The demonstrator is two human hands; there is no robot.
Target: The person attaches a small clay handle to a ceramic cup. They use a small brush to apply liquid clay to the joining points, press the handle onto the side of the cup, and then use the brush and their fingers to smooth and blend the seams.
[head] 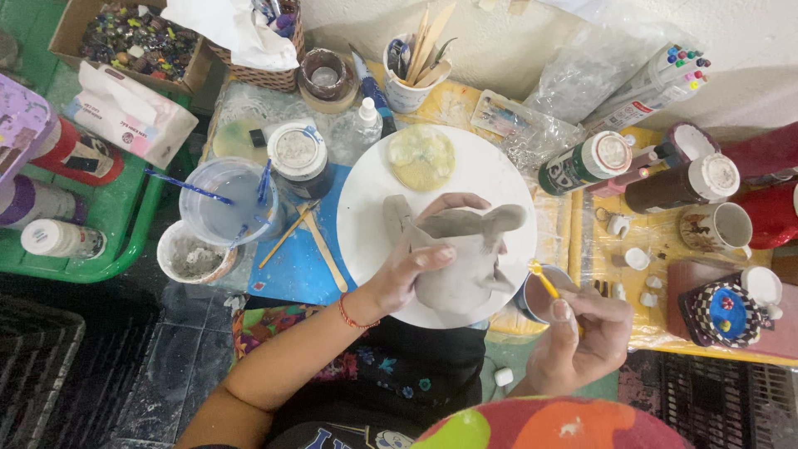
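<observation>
Grey clay, still unpainted, makes up the small clay figure (pixel 465 258) that sits on the white round plate (pixel 378 199) at the middle of the table. Left hand (pixel 407 270) cups the near side of the figure, its fingers (pixel 453 202) curled closed around the body, thumb on the near wall and the rest wrapped over the far edge. Right hand (pixel 582 328) is pinched shut on a thin yellow brush (pixel 544 281), whose tip dips into a small cup (pixel 540 299) just beside the plate's right rim.

To do this well, I judge that the brush should be loaded lightly and its tip wiped on the cup's lip, so no drips fall on the plate. The left hand's hold should be kept gentle, since soft clay walls would dent under pressure; turning the plate seems safer than lifting the piece.

Near the plate's far edge lies a pale lumpy clay disc (pixel 422 156). To the left, on a blue mat (pixel 299 266), lie wooden sticks (pixel 320 245), beside a clear water tub (pixel 229 204) with blue brushes in it. To the right stand a green paint bottle (pixel 586 162) and a brown paint bottle (pixel 682 185), and a white mug of wooden tools (pixel 411 71) stands behind the plate
</observation>
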